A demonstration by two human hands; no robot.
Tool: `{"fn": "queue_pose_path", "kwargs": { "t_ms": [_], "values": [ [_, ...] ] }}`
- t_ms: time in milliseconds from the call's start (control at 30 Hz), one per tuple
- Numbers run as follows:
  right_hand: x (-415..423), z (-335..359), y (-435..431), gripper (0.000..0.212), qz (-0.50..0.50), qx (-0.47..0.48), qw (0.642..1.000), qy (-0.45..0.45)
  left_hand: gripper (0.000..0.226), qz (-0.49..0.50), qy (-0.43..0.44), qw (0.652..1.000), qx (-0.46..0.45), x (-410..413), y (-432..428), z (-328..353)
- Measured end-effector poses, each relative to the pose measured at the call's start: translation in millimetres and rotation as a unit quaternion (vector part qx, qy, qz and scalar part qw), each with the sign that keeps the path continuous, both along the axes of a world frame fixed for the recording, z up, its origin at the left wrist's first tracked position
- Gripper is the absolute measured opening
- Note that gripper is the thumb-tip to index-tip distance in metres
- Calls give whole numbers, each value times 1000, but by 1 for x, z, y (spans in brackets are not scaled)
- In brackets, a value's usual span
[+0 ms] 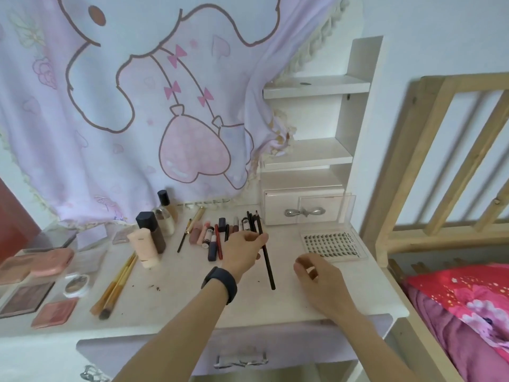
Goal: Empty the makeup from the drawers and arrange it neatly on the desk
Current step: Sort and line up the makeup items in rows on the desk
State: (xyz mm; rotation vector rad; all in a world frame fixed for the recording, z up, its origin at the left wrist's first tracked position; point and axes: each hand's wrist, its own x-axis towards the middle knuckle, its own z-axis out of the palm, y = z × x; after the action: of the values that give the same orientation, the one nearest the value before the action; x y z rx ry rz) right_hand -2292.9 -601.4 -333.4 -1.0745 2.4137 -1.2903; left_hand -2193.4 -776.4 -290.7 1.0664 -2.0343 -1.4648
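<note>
Black pencil (268, 268) is being pinched by the left hand (242, 252) over the white table (289, 307).

The left grip is holding the pencil near its middle, with thumb and fingers curled on it. The pencil is slanting, its lower end pointing toward the table's front edge and its upper end reaching in among the row of lipsticks and liners (212, 238) lying behind the hand. The right hand (316, 277) is hovering just to the right, its grip loosely curled with nothing showing inside it, near the clear lash tray (334, 244). Bottles (151, 232) are standing left of the row, brushes (115, 285) are lying in front of them, and pink compacts (52, 260) are sitting at the far left. The small drawer (303, 209) behind the tray is sitting shut.
</note>
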Motion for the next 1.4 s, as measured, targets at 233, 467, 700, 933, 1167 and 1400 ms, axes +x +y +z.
{"fn": "queue_pose_path", "kwargs": {
  "t_ms": [233,467,700,933,1167,1400],
  "values": [
    [-3,-27,-8,12,-33,18,994,101,30,8,-174,972,-159,-61,-33,-12],
    [-5,-29,-10,18,-37,19,991,127,39,0,-250,932,-263,-61,-40,-22],
    [-4,-32,-11,23,-29,21,989,145,42,-45,-236,825,-512,-46,-54,-48],
    [1,-28,-13,23,-37,46,987,148,54,-66,-269,848,-453,-59,-61,-54],
    [-1,-11,-44,28,-41,137,981,132,41,-38,-196,883,-424,-58,-50,-45],
    [0,-4,-79,45,-51,155,980,116,42,-78,-140,894,-418,16,-26,-43]
  ]
}}
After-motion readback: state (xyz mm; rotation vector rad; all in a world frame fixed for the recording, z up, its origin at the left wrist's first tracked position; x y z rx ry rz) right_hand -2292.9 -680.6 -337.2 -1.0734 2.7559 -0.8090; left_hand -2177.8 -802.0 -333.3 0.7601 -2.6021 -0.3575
